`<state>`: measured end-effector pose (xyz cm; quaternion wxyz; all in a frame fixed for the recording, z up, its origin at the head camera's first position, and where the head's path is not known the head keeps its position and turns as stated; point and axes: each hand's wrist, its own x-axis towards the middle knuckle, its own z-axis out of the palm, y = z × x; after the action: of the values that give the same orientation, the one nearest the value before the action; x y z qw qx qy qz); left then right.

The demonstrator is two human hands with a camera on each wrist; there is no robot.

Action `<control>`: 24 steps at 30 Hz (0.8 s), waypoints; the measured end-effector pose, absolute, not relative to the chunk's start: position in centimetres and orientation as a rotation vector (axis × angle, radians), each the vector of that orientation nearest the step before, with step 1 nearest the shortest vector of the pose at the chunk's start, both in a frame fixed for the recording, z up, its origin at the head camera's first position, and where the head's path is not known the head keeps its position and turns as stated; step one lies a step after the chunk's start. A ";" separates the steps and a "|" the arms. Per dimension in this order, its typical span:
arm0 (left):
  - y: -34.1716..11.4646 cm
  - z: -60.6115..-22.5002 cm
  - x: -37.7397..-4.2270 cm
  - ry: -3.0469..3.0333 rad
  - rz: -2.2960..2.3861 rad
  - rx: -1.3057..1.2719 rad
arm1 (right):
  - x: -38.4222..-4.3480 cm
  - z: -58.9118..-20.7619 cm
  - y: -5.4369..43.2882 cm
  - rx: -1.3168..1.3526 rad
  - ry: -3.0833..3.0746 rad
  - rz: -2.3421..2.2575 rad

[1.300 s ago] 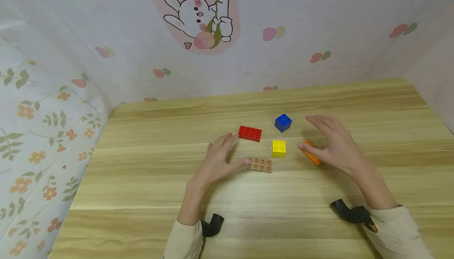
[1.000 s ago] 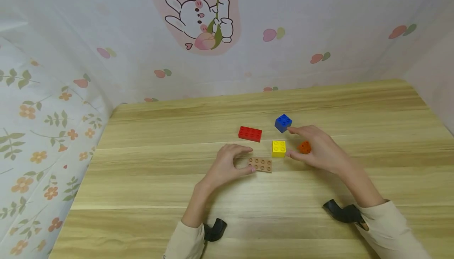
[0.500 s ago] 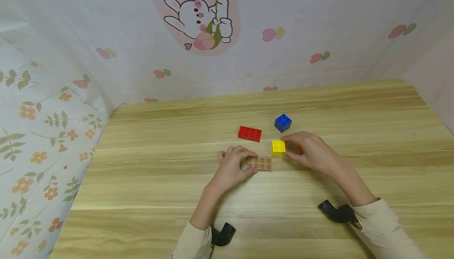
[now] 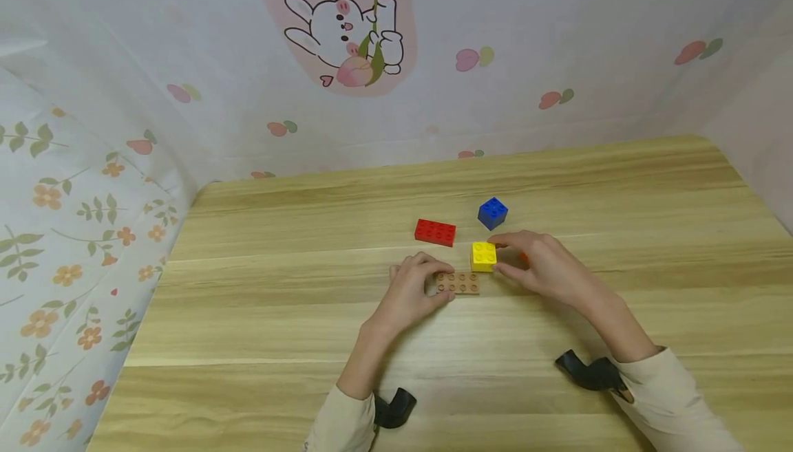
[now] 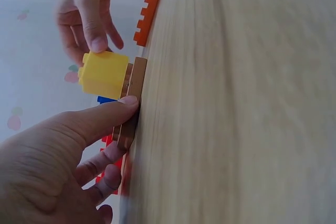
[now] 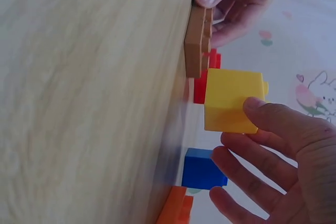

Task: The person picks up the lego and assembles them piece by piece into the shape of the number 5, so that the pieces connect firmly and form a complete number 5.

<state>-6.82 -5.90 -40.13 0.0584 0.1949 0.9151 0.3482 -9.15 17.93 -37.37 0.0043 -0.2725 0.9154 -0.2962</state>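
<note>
My left hand (image 4: 414, 292) pinches the left end of a flat brown toy building brick (image 4: 466, 283) between thumb and fingers. In the left wrist view the thumb presses the long side of that brown brick (image 5: 135, 82), low over the tabletop. My right hand (image 4: 545, 270) grips a square yellow building brick (image 4: 484, 256) by its right side. The right wrist view has this yellow brick (image 6: 233, 100) raised off the table, studs facing away from the tabletop, with a gap to the brown brick (image 6: 195, 40).
Behind lie a flat red brick (image 4: 435, 232) and a square blue brick (image 4: 492, 213). An orange brick (image 5: 147, 20) sits on the wooden table (image 4: 279, 287), mostly hidden behind my right hand in the head view. A printed cloth (image 4: 235, 60) hangs along the back.
Both hands have closed in from the sides onto the brown and yellow bricks. The yellow brick has come up off the table, and the brown one has shifted slightly right.
</note>
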 end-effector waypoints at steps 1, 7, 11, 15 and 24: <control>-5.9 -40.1 -6.8 2.771 1.057 0.590 | -9.1 -37.3 17.9 -0.856 2.865 -0.934; -5.7 -40.0 -6.8 2.756 1.067 0.583 | -8.7 -37.1 17.6 -0.889 2.866 -0.939; -5.7 -40.0 -6.8 2.751 1.057 0.569 | -8.5 -37.0 17.4 -0.911 2.860 -0.945; -5.7 -40.1 -6.8 2.753 1.061 0.568 | -8.4 -37.0 17.2 -0.917 2.856 -0.953; -5.6 -40.3 -6.8 2.758 1.089 0.569 | -8.1 -37.2 16.9 -0.941 2.853 -0.955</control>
<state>-6.82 -5.60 -40.27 0.0613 0.1883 0.9117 0.3599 -8.13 16.90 -37.25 -0.0052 -0.2987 0.9050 -0.3030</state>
